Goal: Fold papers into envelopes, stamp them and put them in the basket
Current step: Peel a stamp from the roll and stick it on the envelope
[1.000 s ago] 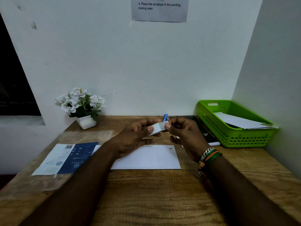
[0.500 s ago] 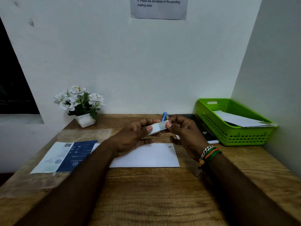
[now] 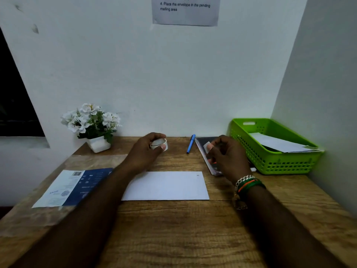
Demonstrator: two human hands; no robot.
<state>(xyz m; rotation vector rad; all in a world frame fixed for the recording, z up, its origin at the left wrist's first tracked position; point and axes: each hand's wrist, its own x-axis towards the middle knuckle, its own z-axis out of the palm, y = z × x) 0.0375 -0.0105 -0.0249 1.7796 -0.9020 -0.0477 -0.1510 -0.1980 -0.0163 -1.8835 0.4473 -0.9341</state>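
Note:
A white envelope lies flat on the wooden desk in front of me. My left hand grips a small white roll of stamps near the back of the desk. My right hand pinches a small white stamp between thumb and fingertip, to the right of the envelope's far corner. The green basket stands at the back right with white envelopes inside.
A blue pen lies at the back between my hands. A dark booklet sits under my right hand beside the basket. A potted white flower stands back left. A blue and white printed sheet lies at the left.
My hands were together holding the strip between them. Now they have pulled apart: the left went back and left with the roll, the right went right with a torn-off piece.

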